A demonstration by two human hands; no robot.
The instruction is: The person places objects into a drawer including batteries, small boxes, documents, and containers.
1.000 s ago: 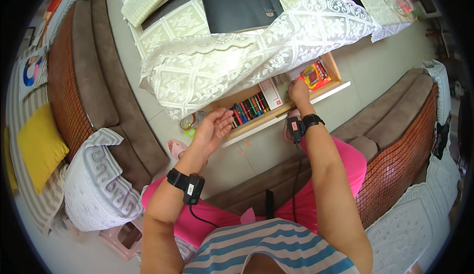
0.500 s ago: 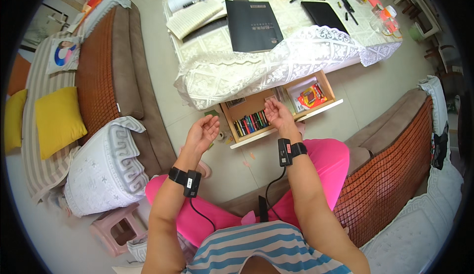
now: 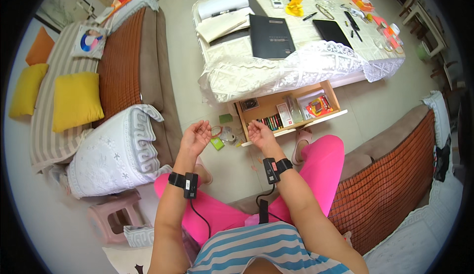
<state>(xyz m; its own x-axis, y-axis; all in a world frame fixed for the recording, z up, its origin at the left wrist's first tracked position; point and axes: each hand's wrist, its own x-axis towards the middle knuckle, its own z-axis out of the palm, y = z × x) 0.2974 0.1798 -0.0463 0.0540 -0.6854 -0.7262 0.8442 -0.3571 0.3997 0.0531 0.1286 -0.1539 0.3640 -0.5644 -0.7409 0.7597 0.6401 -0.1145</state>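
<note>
My left hand [image 3: 196, 137] hovers over the floor left of the open drawer [image 3: 288, 132], palm up, fingers loosely bent and nothing in it. My right hand [image 3: 260, 135], also empty with relaxed fingers, is above the drawer's front left corner and hides part of it. Inside the drawer lies a row of dark and coloured pens [image 3: 271, 122]. Beside them are a white box [image 3: 285, 114], a clear container [image 3: 295, 110] and a red and yellow package [image 3: 318, 106]. On the floor near my left hand lie a bright green object [image 3: 217, 143] and a dark green block [image 3: 225, 118].
Above the drawer stands a table with a lace cloth [image 3: 256, 76]. It bears a black folder [image 3: 270, 37], a black tablet-like item [image 3: 332, 32], papers [image 3: 224, 24] and small tools. Sofas flank me left and right [image 3: 385, 185]. A pink stool [image 3: 116, 217] stands lower left.
My right hand has moved left, from the right end of the pens to the drawer's left corner. The view has shifted, and more of the drawer and floor items shows. Both hands stay empty.
</note>
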